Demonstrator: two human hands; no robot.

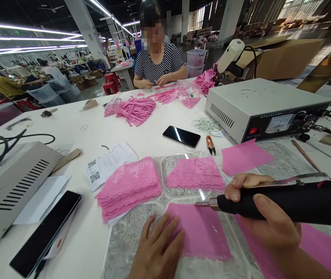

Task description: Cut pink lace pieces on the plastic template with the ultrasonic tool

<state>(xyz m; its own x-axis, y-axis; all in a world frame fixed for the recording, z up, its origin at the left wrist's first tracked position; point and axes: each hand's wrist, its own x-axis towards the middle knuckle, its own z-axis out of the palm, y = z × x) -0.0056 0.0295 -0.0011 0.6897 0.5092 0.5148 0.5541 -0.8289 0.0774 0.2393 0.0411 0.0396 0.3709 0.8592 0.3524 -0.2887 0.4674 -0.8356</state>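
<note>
My right hand (270,213) is wrapped round a black handheld ultrasonic welding gun (287,199). Its metal tip points left, at the upper edge of a pink fabric piece (201,232) lying on a grey marbled mat (130,236). My left hand (161,248) rests with fingers spread on the left side of that piece and on the mat beside it. Behind the piece lie a tall stack of pink lace panels (130,184) and a lower lace stack (196,173). More plain pink fabric (322,248) lies partly hidden under my right forearm; another piece (245,157) sits farther back.
A grey generator box (226,110) stands back right, another metal box (16,193) at left. Two phones (181,136) (47,232), orange thread snips (210,145) and pink strap bundles (137,110) lie on the white table (118,137). A co-worker (159,62) sits opposite.
</note>
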